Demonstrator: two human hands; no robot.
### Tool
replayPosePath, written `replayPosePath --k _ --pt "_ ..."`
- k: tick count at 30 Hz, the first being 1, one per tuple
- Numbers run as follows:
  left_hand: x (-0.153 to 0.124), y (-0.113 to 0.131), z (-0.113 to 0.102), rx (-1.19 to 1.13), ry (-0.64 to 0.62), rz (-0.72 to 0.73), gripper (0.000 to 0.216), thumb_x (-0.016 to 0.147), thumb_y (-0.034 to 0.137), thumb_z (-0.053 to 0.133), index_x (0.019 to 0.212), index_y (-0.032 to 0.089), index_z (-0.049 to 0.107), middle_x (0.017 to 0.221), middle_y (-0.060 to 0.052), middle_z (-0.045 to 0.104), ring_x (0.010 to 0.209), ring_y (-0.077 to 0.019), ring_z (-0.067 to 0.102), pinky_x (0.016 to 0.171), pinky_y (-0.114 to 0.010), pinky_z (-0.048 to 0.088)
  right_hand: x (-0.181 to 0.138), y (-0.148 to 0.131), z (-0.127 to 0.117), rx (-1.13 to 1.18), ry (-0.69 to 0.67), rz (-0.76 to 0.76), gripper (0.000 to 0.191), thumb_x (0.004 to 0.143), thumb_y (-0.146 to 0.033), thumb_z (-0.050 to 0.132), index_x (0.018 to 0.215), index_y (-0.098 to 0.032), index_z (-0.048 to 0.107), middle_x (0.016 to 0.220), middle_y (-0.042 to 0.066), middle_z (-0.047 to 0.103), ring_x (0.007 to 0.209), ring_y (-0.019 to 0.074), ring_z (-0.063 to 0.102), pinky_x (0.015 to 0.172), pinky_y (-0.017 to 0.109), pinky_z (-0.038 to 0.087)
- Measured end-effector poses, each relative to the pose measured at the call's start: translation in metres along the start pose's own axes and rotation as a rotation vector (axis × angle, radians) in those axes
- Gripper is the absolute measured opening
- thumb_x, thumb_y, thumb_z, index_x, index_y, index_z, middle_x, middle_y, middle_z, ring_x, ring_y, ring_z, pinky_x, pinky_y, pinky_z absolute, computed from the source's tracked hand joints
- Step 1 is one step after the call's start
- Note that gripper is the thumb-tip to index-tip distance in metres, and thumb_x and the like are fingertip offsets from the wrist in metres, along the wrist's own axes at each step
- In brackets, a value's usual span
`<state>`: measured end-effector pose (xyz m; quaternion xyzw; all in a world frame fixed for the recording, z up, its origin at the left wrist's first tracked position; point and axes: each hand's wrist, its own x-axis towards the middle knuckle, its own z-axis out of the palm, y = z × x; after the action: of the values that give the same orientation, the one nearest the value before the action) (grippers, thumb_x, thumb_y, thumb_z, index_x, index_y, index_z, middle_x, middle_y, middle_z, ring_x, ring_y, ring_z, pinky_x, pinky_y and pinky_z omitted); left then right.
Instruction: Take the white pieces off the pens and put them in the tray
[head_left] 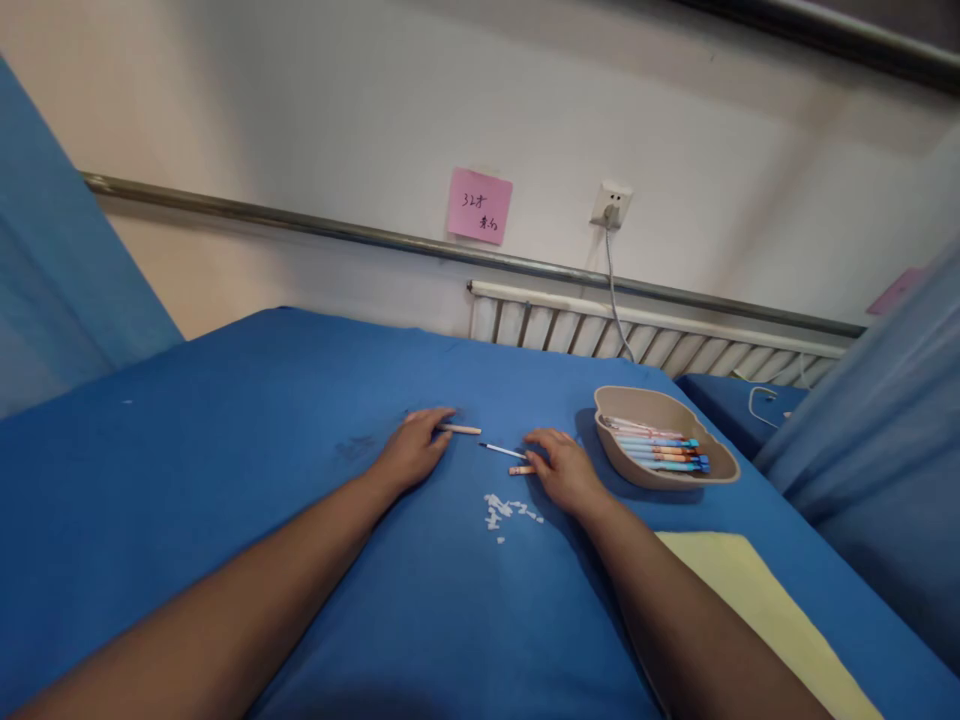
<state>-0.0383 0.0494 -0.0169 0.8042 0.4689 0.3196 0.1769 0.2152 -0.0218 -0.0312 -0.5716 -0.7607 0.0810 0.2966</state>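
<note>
My left hand (412, 447) is closed around a pale peach pen barrel (463, 430), whose end points right. Across from it, my right hand (564, 468) pinches a thin white pen refill (501, 449) with a dark tip aimed left at the barrel, a small gap between the two. A short orange patterned pen part (520, 470) sticks out from beneath my right fingers; I cannot tell whether they grip it or it lies on the cloth. Nearer to me, several small white bits (504, 507) are scattered on the blue cloth (420, 600).
A beige basket (664, 480) holding several pens (660, 450) stands right of my right hand. A yellow sheet (739, 575) lies partly behind my right forearm. Beyond the table are a radiator (570, 325), a metal rail (337, 232) and a plugged cord (613, 285). Blue curtains (892, 450) hang at the sides.
</note>
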Motion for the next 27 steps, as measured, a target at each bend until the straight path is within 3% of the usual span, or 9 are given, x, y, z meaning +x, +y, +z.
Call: replayPosePath --k 4,10,16,20,23,27 --pt "0.0 0.004 0.004 0.109 -0.117 0.07 0.031 0.078 0.028 0.054 0.107 0.022 0.064 0.104 -0.009 0.064 0.099 -0.0263 0.054 0.094 -0.04 0.034 0.007 -0.002 0.001 -0.062 -0.1 0.004 0.019 0.086 -0.024 0.05 0.101 -0.023 0.062 0.101 0.005 0.066 0.096 0.0197 0.057 0.086 0.032 0.04" --pt "0.001 0.016 0.002 0.224 -0.136 0.102 0.016 0.08 0.029 0.053 0.087 0.022 0.066 0.089 -0.007 0.061 0.086 -0.0243 0.051 0.085 -0.037 0.036 0.009 -0.001 -0.003 -0.071 -0.149 0.094 0.016 0.083 -0.023 0.054 0.094 -0.022 0.064 0.089 0.004 0.067 0.079 0.0163 0.059 0.069 0.026 0.04" --pt "0.0 0.022 0.006 0.309 -0.141 0.034 0.02 0.084 0.033 0.049 0.089 0.019 0.062 0.081 -0.007 0.062 0.081 -0.0242 0.053 0.076 -0.035 0.04 0.017 -0.001 -0.013 -0.101 -0.272 0.169 0.021 0.079 -0.029 0.06 0.099 -0.022 0.063 0.087 0.001 0.068 0.076 0.0139 0.06 0.062 0.022 0.037" --pt "0.0 0.029 0.01 0.195 -0.077 0.085 0.028 0.087 0.036 0.043 0.097 0.016 0.06 0.093 -0.009 0.062 0.089 -0.0234 0.055 0.083 -0.036 0.042 0.02 -0.009 -0.013 -0.208 -0.299 0.135 0.019 0.082 -0.025 0.055 0.099 -0.022 0.063 0.096 0.003 0.068 0.086 0.016 0.061 0.067 0.023 0.038" --pt "-0.001 0.033 0.012 0.069 -0.095 0.103 0.031 0.088 0.04 0.041 0.095 0.017 0.061 0.092 -0.007 0.061 0.088 -0.0216 0.056 0.083 -0.035 0.042 0.02 -0.013 -0.012 -0.298 -0.31 0.106 0.017 0.083 -0.024 0.054 0.098 -0.02 0.061 0.099 0.007 0.067 0.089 0.0188 0.061 0.069 0.025 0.038" --pt "-0.001 0.029 0.013 -0.195 -0.143 -0.012 0.034 0.084 0.048 0.044 0.093 0.019 0.06 0.085 -0.002 0.062 0.079 -0.018 0.057 0.073 -0.03 0.044 0.018 -0.015 -0.017 -0.353 -0.34 0.119 0.022 0.081 -0.03 0.059 0.1 -0.019 0.059 0.099 0.009 0.067 0.089 0.0211 0.062 0.07 0.027 0.039"
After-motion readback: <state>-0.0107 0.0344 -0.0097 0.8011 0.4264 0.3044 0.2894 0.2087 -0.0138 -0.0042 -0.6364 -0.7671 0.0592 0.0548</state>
